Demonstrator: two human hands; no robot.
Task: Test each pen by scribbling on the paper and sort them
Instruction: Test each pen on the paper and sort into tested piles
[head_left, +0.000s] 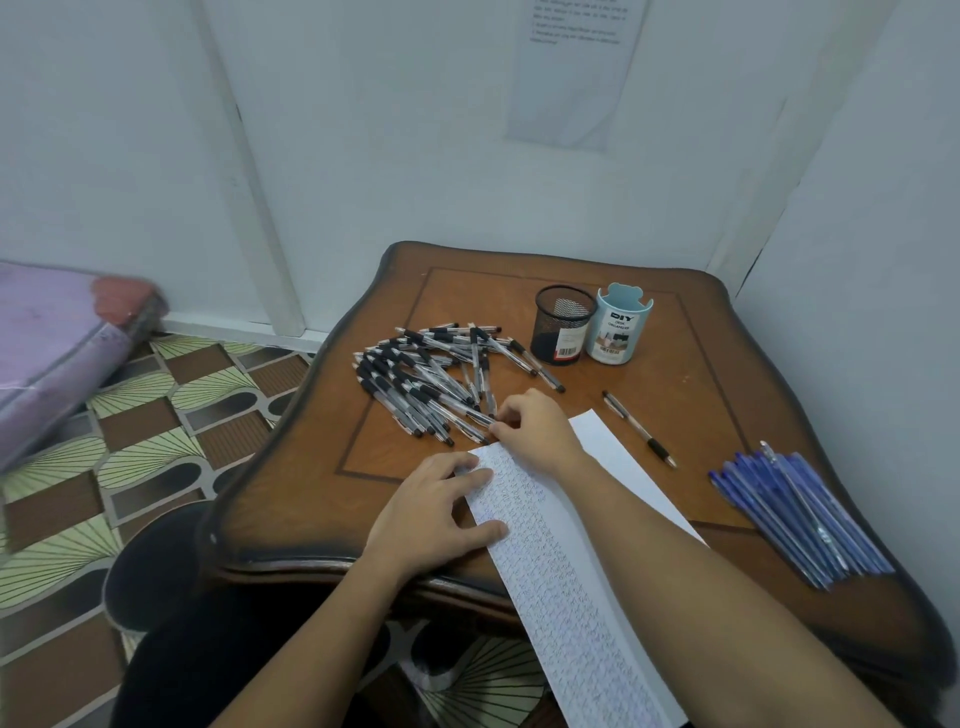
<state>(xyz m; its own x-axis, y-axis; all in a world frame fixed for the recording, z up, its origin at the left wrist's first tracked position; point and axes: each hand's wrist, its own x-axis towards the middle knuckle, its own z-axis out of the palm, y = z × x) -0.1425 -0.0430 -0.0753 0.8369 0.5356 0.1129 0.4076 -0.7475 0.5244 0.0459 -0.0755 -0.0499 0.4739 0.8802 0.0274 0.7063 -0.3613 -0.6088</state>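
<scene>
Head view is showing the left hand (441, 514) lying flat, fingers straight, on the long white scribbled paper strip (571, 597), pinning it for writing. The right hand (535, 431) is pinching a clear black-grip pen (480, 415) at the near edge of the loose pen pile (415, 379), probably to test it next.

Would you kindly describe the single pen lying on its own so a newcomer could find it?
On the wooden table, look between the scribbled paper strip and the bundle of blue pens. The clear pen with a black grip lies there alone, unlike the similar pens heaped farther left.
</scene>
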